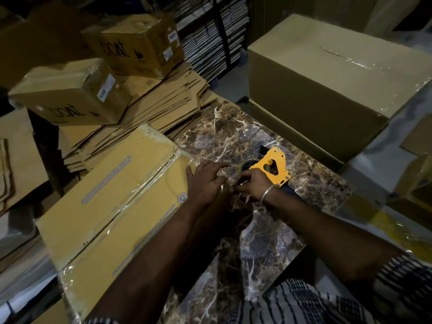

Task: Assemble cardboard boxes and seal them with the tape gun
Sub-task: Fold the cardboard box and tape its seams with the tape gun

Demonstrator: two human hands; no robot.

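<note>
Nearest the camera, on the marbled worktop (264, 230), both hands meet beside the taped box (112, 195) — the left hand (205, 181) lies with fingers spread at the box's end, the right hand (251, 184) has its grip pinching a bit of clear tape (236, 187). Just beyond the right hand lies the yellow tape gun (272, 166). Farther left is a stack of flat cardboard (163, 106) with two printed boxes (70, 92) on it — farther right stands a big sealed box (327, 73).

Dim, shadowy, wide-angle warped edges, tape glare.
</note>
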